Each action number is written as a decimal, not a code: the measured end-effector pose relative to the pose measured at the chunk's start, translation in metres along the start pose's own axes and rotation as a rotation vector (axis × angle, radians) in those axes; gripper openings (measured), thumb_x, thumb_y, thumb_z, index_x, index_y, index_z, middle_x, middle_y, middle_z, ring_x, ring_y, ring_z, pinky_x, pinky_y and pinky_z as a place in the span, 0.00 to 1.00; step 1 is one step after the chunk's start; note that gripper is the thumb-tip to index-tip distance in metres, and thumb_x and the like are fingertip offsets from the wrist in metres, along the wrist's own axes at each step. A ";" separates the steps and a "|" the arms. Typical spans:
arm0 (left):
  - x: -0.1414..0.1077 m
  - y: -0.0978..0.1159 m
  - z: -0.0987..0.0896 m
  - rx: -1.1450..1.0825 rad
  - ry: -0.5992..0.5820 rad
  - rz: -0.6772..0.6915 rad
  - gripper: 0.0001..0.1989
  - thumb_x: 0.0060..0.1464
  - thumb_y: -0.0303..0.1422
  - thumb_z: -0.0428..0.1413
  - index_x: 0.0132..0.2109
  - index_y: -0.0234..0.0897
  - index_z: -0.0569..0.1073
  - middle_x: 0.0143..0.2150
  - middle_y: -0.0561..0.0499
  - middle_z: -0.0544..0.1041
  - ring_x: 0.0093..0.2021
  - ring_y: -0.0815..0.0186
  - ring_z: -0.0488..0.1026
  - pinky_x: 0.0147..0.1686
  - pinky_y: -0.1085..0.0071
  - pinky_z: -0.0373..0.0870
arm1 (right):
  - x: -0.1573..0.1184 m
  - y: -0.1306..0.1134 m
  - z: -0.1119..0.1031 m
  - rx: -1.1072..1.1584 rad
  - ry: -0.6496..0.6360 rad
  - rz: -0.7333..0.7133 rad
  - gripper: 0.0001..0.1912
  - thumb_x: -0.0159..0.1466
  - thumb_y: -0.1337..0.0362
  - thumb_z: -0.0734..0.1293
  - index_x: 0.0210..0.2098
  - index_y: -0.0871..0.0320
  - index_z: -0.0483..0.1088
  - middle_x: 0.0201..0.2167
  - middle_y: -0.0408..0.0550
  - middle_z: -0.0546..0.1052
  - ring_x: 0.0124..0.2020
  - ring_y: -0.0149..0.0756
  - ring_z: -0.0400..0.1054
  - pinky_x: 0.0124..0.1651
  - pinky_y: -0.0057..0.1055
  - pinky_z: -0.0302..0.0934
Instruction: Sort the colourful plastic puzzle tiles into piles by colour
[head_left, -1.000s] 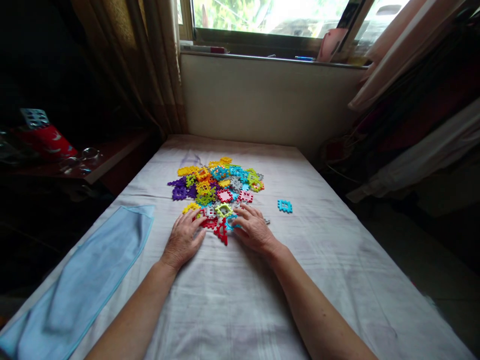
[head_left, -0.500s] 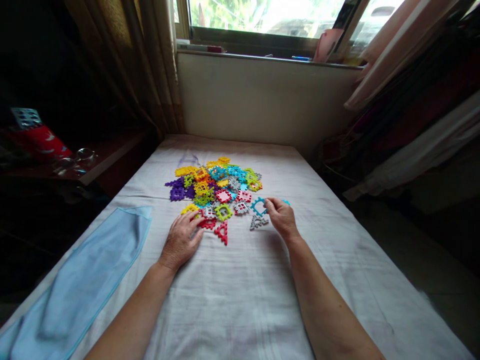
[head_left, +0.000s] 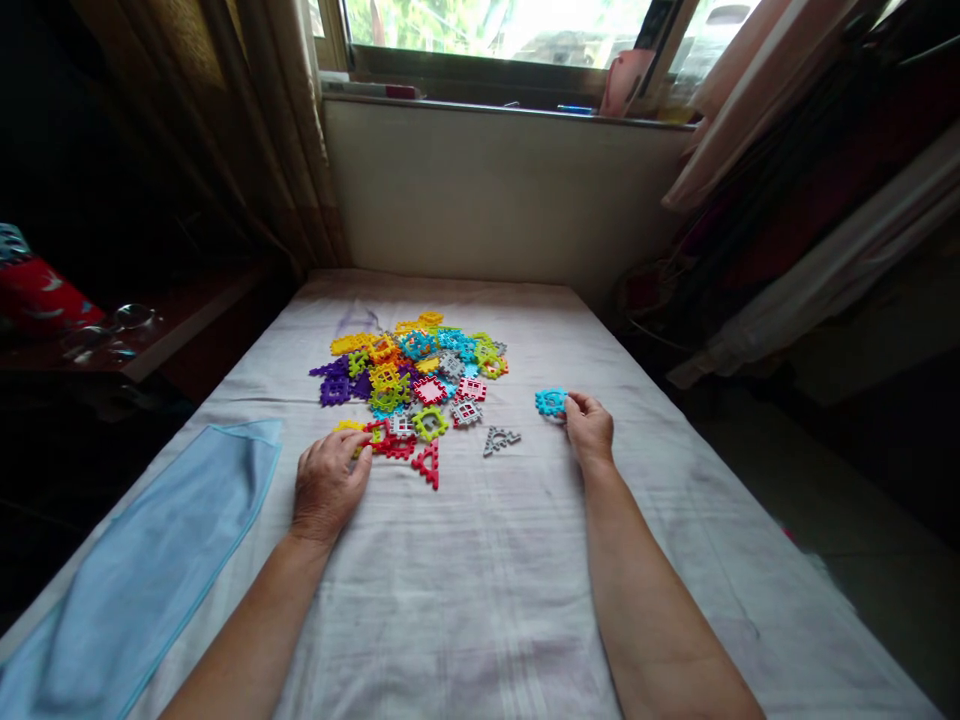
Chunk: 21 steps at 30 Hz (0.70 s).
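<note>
My right hand [head_left: 589,428] is closed in a pinch on a blue toothed building piece [head_left: 550,402], right of the heap. My left hand [head_left: 330,480] rests at the heap's near left edge, fingers stretched out and thumb apart. Its fingertips touch or nearly touch a red square frame piece [head_left: 377,435], with a yellow piece [head_left: 349,427] partly hidden behind them. A red triangular piece [head_left: 427,465] lies just right of this hand. Between the hands are a grey triangular piece [head_left: 500,439] and a lime square piece [head_left: 430,423].
Beyond my hands spreads a heap of interlocking plastic pieces [head_left: 405,365] in several colours, on a pale sheet [head_left: 465,600]. A light blue cloth [head_left: 165,560] lies at left. Glasses [head_left: 112,335] sit on a dark side table. A window sill [head_left: 510,108] runs across the back.
My right hand has moved right, away from the grey triangle, with the blue piece. My left hand has drawn back slightly leftward. The view has turned a little to the right.
</note>
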<state>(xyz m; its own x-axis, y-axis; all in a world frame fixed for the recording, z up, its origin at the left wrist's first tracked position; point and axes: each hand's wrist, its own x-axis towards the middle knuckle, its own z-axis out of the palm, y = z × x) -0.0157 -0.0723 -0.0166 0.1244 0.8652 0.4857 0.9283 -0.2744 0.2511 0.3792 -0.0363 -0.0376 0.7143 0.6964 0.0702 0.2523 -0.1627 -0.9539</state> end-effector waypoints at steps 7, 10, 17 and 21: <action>0.007 0.006 -0.006 0.057 -0.008 -0.063 0.14 0.61 0.36 0.49 0.44 0.42 0.78 0.45 0.46 0.81 0.46 0.55 0.75 0.47 0.58 0.65 | -0.005 -0.003 -0.003 -0.126 0.074 -0.025 0.24 0.57 0.53 0.62 0.44 0.62 0.77 0.32 0.52 0.80 0.23 0.36 0.74 0.28 0.30 0.66; 0.020 0.010 -0.006 0.067 -0.046 -0.085 0.14 0.60 0.36 0.49 0.45 0.43 0.79 0.46 0.46 0.80 0.46 0.54 0.74 0.50 0.56 0.64 | -0.007 -0.003 -0.002 -0.176 0.074 -0.067 0.24 0.58 0.53 0.61 0.44 0.62 0.77 0.30 0.50 0.79 0.24 0.37 0.73 0.30 0.31 0.66; 0.058 0.012 0.003 0.192 -0.266 -0.172 0.19 0.58 0.43 0.51 0.50 0.40 0.78 0.51 0.40 0.78 0.51 0.47 0.71 0.50 0.52 0.65 | -0.005 0.005 -0.002 -0.305 0.011 -0.165 0.24 0.58 0.52 0.61 0.42 0.62 0.78 0.27 0.50 0.78 0.26 0.39 0.71 0.37 0.35 0.65; 0.076 0.015 0.005 0.232 -0.396 -0.247 0.23 0.55 0.50 0.52 0.50 0.41 0.77 0.53 0.39 0.77 0.54 0.45 0.71 0.51 0.52 0.65 | -0.005 0.006 -0.001 -0.342 0.016 -0.208 0.24 0.57 0.52 0.60 0.40 0.60 0.79 0.27 0.50 0.78 0.27 0.40 0.71 0.37 0.35 0.64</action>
<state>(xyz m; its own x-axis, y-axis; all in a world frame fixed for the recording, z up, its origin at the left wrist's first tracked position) 0.0093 -0.0081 0.0195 -0.0265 0.9972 0.0698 0.9944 0.0191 0.1042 0.3780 -0.0420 -0.0438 0.6347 0.7282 0.2587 0.5934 -0.2447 -0.7668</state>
